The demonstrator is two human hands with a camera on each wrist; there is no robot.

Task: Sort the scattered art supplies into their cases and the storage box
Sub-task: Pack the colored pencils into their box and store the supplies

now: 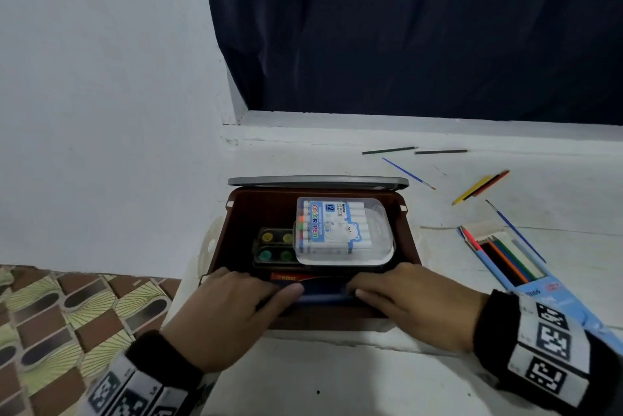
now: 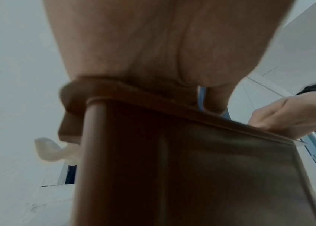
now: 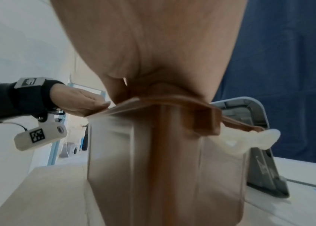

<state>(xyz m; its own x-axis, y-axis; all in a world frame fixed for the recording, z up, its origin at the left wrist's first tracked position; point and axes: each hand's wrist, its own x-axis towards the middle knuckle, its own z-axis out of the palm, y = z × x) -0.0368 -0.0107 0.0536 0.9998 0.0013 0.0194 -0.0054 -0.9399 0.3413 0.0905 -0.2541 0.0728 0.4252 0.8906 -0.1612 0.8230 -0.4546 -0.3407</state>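
Box (image 1: 409, 240), brown, lay open, holding a pen case (image 1: 344, 230) and paint tray (image 1: 273, 245). Left hand (image 1: 229, 314) and right hand (image 1: 414, 304) pressed a blue case (image 1: 323, 292) with flat, relaxed fingers at its near rim.

We look along our left hand (image 2: 134, 45), its palm filling the top and resting on the rim of a brown box (image 2: 192, 168). Our right hand (image 2: 288, 113) touches the same rim farther along. A pale latch (image 2: 51, 149) hangs beside the box's corner.
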